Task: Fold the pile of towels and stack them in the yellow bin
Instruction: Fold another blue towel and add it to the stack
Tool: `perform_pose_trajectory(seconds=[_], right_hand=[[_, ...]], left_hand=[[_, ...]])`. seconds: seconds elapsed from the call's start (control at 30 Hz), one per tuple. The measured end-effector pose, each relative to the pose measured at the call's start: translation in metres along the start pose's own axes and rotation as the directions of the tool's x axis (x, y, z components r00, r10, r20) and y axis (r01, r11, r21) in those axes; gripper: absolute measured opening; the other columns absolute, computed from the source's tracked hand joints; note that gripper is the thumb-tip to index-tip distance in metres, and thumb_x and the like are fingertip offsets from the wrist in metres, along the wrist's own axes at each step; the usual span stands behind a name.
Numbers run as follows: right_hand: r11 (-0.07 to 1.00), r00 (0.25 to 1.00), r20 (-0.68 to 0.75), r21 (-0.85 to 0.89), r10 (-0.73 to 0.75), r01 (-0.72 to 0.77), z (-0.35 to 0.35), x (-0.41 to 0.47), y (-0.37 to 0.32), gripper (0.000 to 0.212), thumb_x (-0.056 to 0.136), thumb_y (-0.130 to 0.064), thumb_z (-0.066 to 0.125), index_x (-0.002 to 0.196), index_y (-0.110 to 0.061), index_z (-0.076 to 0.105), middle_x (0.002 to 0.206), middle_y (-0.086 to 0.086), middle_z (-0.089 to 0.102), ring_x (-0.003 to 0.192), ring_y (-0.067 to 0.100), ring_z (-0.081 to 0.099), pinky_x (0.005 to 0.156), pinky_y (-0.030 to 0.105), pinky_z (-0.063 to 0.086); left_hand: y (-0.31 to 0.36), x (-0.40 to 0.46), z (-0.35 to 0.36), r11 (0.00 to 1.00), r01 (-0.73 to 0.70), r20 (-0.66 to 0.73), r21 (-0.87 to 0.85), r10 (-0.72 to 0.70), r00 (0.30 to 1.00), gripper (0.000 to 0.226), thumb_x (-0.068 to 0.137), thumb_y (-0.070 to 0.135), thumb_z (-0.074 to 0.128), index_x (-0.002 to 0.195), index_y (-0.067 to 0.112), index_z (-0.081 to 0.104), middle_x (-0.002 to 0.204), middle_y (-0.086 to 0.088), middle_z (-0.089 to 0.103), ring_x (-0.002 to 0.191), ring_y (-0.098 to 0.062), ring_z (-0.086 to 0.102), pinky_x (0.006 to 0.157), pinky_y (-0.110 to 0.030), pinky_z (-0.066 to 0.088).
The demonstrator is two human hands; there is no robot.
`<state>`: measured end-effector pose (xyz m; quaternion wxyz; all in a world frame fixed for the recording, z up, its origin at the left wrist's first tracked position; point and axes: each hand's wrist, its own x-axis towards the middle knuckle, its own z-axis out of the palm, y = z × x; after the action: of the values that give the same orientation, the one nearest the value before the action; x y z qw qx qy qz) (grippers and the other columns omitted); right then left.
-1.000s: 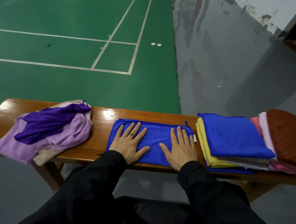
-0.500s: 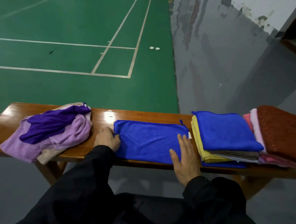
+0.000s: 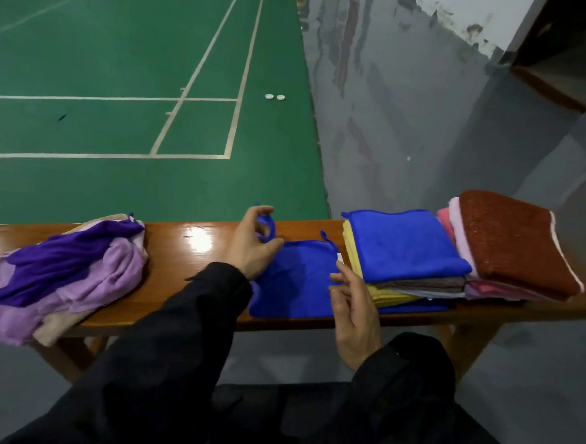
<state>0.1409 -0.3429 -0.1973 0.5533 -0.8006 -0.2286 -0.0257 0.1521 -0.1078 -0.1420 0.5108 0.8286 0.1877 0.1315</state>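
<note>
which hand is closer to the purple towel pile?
Left. The left hand pinches the blue towel mid-bench, right of the purple pile. The right hand hovers farther right, beside the folded stack.

Left hand (image 3: 252, 246) pinches the far left corner loop of the blue towel (image 3: 294, 283), which lies at the centre of the surface (image 3: 180, 249). Right hand (image 3: 354, 315) hovers at the towel's right edge, fingers relaxed. Unfolded purple pile (image 3: 59, 269) lies toward the left end; folded stack (image 3: 406, 249) toward the right end

Blue towel (image 3: 294, 283) half-folded on bench (image 3: 180, 249)
</note>
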Motion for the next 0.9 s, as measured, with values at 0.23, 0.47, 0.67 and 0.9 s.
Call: perform_pose_trajectory(seconds=[0.23, 0.47, 0.67, 0.9], right_hand=[[1.000, 1.000, -0.006, -0.018, -0.025, 0.025, -0.027, -0.013, -0.001, 0.051, 0.102, -0.050, 0.040, 0.145, -0.024, 0.051, 0.130, -0.008, 0.059, 0.110, 0.012, 0.063, 0.088, 0.032, 0.055], [0.994, 1.000, 0.003, -0.112, 0.009, -0.008, -0.028, -0.014, 0.006, 0.045, 0.103, -0.045, 0.042, 0.140, -0.023, 0.056, 0.129, -0.010, 0.061, 0.115, 0.006, 0.060, 0.095, 0.025, 0.050], [0.852, 0.969, 0.248, -0.511, 0.019, 0.114, 0.012, 0.016, 0.016, 0.043, 0.099, -0.008, 0.050, 0.141, -0.013, 0.058, 0.148, 0.001, 0.053, 0.134, 0.018, 0.052, 0.111, 0.034, 0.045], [0.734, 0.915, 0.403, -0.624, 0.008, 0.268, 0.012, 0.017, 0.021, 0.059, 0.086, -0.025, 0.052, 0.143, -0.011, 0.056, 0.147, 0.008, 0.055, 0.143, 0.025, 0.045, 0.115, 0.039, 0.043]], left_hand=[[0.006, -0.018, 0.097, 0.984, -0.079, 0.250, 0.162, 0.037, 0.968, 0.061, 0.085, 0.037, 0.072, 0.139, 0.020, 0.049, 0.093, -0.003, 0.059, 0.080, -0.018, 0.057, 0.081, -0.033, 0.050], [-0.035, -0.039, 0.068, 0.978, -0.040, -0.196, 0.206, 0.082, 0.977, 0.024, 0.092, 0.030, 0.061, 0.110, 0.015, 0.065, 0.103, -0.006, 0.059, 0.096, -0.024, 0.057, 0.091, -0.042, 0.050], [-0.067, -0.044, 0.045, 0.968, 0.131, -0.096, 0.213, -0.113, 0.989, 0.051, 0.089, 0.032, 0.070, 0.134, 0.014, 0.053, 0.135, -0.011, 0.047, 0.124, -0.029, 0.050, 0.108, -0.047, 0.044], [-0.084, -0.076, 0.031, 0.975, -0.165, 0.016, 0.151, 0.165, 0.986, 0.055, 0.085, 0.057, 0.057, 0.130, 0.024, 0.058, 0.138, 0.006, 0.045, 0.131, -0.008, 0.041, 0.109, -0.026, 0.034]])
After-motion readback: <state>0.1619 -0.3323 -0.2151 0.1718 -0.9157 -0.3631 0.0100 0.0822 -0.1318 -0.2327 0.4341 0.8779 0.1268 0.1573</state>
